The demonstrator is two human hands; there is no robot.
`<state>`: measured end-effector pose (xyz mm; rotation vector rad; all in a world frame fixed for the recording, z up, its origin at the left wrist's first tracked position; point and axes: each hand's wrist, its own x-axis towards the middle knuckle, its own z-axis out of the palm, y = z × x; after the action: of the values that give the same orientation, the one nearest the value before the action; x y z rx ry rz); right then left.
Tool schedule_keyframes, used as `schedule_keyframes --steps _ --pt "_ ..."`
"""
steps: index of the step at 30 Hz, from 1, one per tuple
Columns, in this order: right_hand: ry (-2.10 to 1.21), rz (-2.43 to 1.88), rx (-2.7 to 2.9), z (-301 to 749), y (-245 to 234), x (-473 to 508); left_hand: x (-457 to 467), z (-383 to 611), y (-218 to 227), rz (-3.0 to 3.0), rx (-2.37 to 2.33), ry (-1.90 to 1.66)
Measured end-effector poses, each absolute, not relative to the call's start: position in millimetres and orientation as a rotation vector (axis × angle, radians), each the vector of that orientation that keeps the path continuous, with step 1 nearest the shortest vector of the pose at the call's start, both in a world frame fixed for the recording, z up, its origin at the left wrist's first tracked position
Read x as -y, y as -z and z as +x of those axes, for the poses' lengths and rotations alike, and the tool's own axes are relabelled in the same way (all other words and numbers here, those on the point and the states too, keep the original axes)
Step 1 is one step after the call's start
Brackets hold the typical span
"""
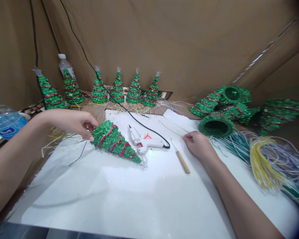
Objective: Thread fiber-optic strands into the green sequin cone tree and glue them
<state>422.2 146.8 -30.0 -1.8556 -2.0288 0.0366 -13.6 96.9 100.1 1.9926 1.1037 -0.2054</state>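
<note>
A small green tinsel Christmas tree [114,140] with a red garland lies tilted over the white board, its clear star tip pointing right. My left hand [83,124] grips the tree's base edge between thumb and fingers. Over on the right, my right hand [198,143] is closed in a pinch, and a thin pale wire [170,126] runs from its fingertips toward the back left. Between the hands lies a white glue gun [147,143] with a black cord. A hook-tipped tool with a wooden handle [183,162] rests just left of my right hand.
Several decorated trees [117,88] stand along the back. More trees [216,127] lie at the right, some showing hollow bases. Bundles of yellow [264,162] and white wires lie below them. A clear bottle [66,64] stands behind; a blue-labelled bottle [8,124] is left.
</note>
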Motion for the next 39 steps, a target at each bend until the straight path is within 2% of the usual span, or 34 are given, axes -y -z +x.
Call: schedule_keyframes --steps 9,19,25,39 --pt "-0.096 -1.813 1.874 416.8 22.4 -141.1 -92.9 -2.7 -95.0 2.072 -1.151 0.191" --pt "-0.290 -1.476 1.768 395.1 3.2 -123.3 -82.6 27.7 -86.8 2.091 -1.090 0.057" --pt "-0.418 -1.282 1.610 375.9 -15.0 -104.1 -83.8 25.1 -89.7 2.145 -1.068 0.102" --pt "-0.460 -0.893 1.852 340.7 -20.5 -68.7 -82.6 24.1 -92.5 2.069 -1.033 0.191"
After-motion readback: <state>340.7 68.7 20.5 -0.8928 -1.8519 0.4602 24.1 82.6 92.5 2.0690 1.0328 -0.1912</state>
